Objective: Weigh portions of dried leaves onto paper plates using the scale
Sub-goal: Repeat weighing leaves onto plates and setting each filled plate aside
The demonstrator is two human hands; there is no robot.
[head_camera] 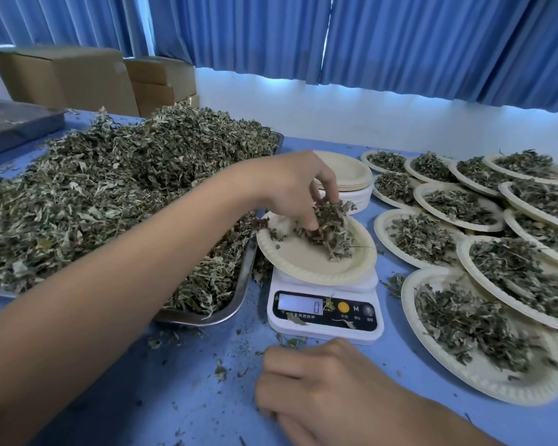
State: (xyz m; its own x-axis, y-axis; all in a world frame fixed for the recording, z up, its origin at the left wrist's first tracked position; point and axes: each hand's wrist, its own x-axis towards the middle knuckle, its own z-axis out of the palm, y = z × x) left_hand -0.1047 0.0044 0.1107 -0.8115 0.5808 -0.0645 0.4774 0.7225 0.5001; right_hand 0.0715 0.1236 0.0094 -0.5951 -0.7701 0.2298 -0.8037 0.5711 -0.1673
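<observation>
Progress is judged well advanced but far from finished; about a dozen filled plates (409, 304) are seen overlapping at the right of the frame, each carrying a portion; a stack of empty plates (345, 175) is left at centre, behind the scale (326, 329); a large heap of dried leaves (110, 188) is piled on the metal tray (239, 284) at left, so many portions are judged outstanding; a paper plate (303, 262) is set on the scale; a clump of leaves (332, 233) is gripped by the left hand (290, 191) low over that plate, contact not determinable; the display is read as 0, so this portion is judged barely begun; the right hand (322, 387) is rested on the blue table (174, 397) at bottom centre, fingers loosely curled, nothing seen held; loose crumbs are scattered around the scale.
</observation>
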